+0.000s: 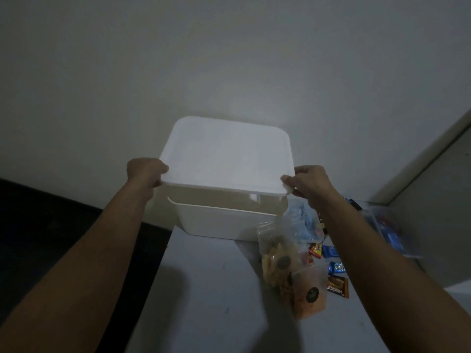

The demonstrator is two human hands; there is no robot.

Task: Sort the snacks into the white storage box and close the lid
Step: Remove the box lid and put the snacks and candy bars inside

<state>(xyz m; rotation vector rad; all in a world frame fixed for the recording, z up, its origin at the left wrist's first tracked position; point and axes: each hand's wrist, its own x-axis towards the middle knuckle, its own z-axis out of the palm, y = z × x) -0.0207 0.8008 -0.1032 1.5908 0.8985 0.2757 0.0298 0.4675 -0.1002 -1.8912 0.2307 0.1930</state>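
Reaching up from the bottom corners of the frame, two bare forearms are seen. Low and right of centre, clear bags of snacks (288, 266) are laid on the grey table (204, 289), with small wrapped bars (337, 286) scattered just beside them. Further right, a clear tray (390, 233) is glimpsed, its contents blurred. Mid-frame, the lid (226, 154) is held above the white storage box (221, 220), a gap being shown between them at the near edge. The lid's left near corner is gripped by the left hand (145, 171); its right near corner is pinched by the right hand (308, 182). Behind, a plain wall (229, 59) is seen.
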